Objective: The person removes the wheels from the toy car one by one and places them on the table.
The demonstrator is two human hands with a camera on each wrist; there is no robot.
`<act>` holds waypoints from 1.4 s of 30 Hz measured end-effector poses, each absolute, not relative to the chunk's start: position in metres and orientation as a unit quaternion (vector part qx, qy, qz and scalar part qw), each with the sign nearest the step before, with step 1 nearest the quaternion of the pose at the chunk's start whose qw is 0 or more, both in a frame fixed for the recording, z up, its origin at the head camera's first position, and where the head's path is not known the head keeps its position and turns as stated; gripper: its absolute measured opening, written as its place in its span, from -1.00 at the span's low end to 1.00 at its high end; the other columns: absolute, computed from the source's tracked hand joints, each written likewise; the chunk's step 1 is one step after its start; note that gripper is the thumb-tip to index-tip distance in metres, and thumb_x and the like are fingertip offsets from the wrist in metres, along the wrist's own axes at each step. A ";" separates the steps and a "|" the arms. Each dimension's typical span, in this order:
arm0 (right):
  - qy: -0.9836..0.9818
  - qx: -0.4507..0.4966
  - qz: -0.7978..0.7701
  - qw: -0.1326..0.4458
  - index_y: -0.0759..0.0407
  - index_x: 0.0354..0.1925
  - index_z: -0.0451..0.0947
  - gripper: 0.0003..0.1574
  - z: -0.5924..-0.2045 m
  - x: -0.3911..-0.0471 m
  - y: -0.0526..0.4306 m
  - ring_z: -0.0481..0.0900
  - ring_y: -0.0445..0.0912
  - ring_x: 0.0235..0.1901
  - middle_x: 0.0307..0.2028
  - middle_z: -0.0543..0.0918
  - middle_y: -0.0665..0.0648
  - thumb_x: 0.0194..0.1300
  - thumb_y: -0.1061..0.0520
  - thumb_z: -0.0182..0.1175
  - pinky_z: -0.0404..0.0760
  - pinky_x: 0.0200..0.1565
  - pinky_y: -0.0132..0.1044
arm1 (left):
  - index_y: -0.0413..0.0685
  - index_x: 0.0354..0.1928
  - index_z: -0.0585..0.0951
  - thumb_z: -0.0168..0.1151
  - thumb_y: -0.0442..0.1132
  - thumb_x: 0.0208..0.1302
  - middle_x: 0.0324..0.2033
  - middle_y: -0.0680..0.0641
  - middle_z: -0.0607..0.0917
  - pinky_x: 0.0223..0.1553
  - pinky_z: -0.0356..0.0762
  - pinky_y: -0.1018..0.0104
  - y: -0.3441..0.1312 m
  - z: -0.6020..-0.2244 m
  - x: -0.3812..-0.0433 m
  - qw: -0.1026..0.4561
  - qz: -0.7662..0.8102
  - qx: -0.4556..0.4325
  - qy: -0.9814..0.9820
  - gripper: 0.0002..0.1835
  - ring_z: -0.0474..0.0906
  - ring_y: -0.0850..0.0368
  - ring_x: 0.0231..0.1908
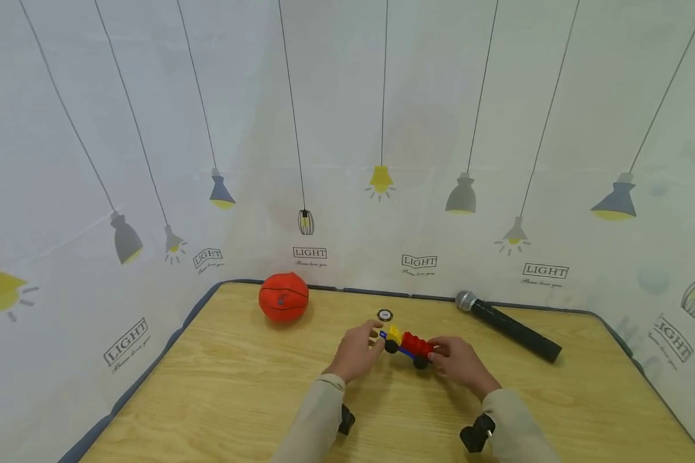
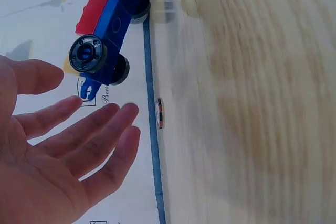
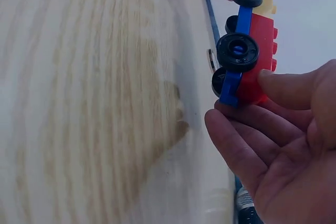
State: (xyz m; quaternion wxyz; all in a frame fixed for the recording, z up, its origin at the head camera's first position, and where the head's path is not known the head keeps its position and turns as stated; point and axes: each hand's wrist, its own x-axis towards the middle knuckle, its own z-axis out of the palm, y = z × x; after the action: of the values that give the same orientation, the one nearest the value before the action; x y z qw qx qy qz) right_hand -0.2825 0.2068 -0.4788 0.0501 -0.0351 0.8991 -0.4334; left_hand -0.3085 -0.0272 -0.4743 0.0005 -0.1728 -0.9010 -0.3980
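Observation:
A small toy truck, with a red studded block, a yellow block at one end, a blue base and black wheels, is held above the table. My right hand pinches its red end between thumb and fingers, as the right wrist view shows up close. At the yellow end is my left hand, fingers spread and relaxed. In the left wrist view, a gap shows between the left fingertips and the truck's blue hook.
The wooden table backs onto a lamp-printed curtain. A red ball sits at the back left. Behind the hands lies a round black-and-white chip. A black microphone with a silver head lies at the right.

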 end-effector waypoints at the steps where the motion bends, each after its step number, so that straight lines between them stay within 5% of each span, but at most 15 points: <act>1: 0.892 -0.027 -0.448 0.057 0.42 0.22 0.49 -0.56 -0.480 -0.282 0.207 0.71 0.10 -0.01 0.10 0.66 0.42 0.42 0.31 0.15 0.75 -0.13 -0.11 | -0.13 0.29 0.49 0.09 -0.19 0.48 0.06 -0.21 0.71 -0.02 0.69 0.10 -0.028 -0.474 -0.308 -0.002 -0.406 -0.174 -0.897 -0.59 0.71 -0.03 -0.03; 11: 0.820 0.032 -0.564 0.095 0.44 0.31 0.39 -0.50 -0.481 -0.277 0.206 0.67 0.13 0.07 0.19 0.57 0.47 0.49 0.25 0.08 0.72 -0.02 -0.05 | 0.01 0.36 0.42 0.05 -0.23 0.50 -0.12 -0.21 0.77 -0.18 0.69 0.20 -0.025 -0.476 -0.305 0.016 -0.479 -0.191 -0.857 -0.57 0.75 0.04 -0.20; 18: 0.765 0.051 -0.632 0.113 0.43 0.33 0.37 -0.47 -0.483 -0.271 0.202 0.71 0.05 0.04 0.25 0.53 0.47 0.51 0.19 0.06 0.73 -0.03 -0.12 | 0.12 0.32 0.47 0.08 -0.18 0.52 -0.12 -0.25 0.76 -0.22 0.66 0.37 -0.016 -0.474 -0.302 0.051 -0.533 -0.210 -0.818 -0.62 0.76 -0.12 -0.21; 29: 0.733 0.040 -0.667 0.127 0.43 0.32 0.39 -0.46 -0.479 -0.259 0.187 0.73 0.02 0.04 0.19 0.63 0.38 0.52 0.13 0.06 0.71 0.04 -0.09 | 0.01 0.15 0.61 0.19 -0.17 0.46 -0.27 -0.08 0.77 -0.25 0.63 0.48 -0.008 -0.469 -0.300 0.124 -0.550 -0.201 -0.801 -0.71 0.68 0.26 -0.38; 33: 0.728 0.015 -0.671 0.138 0.43 0.34 0.36 -0.41 -0.479 -0.255 0.184 0.70 0.02 0.10 0.22 0.61 0.37 0.53 0.07 0.07 0.69 0.08 -0.06 | -0.06 0.10 0.64 0.25 -0.21 0.41 -0.28 -0.09 0.77 -0.26 0.64 0.49 -0.009 -0.467 -0.299 0.150 -0.560 -0.197 -0.790 -0.73 0.68 0.26 -0.39; 42: 0.711 -0.029 -0.688 0.141 0.33 0.44 0.23 -0.30 -0.479 -0.253 0.182 0.65 0.00 0.17 0.32 0.50 0.39 0.54 -0.02 0.06 0.65 0.16 -0.06 | -0.11 0.04 0.68 0.27 -0.29 0.38 -0.27 -0.13 0.76 -0.29 0.65 0.46 -0.013 -0.461 -0.297 0.091 -0.613 -0.179 -0.764 -0.76 0.70 0.10 -0.39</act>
State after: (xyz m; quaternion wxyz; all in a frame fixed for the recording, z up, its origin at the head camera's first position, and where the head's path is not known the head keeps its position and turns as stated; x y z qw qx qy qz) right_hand -0.2526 0.1818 -0.4794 0.1407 -0.0287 0.7115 -0.6879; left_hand -0.2968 -0.0127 -0.4606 0.0914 -0.1790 -0.7641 -0.6130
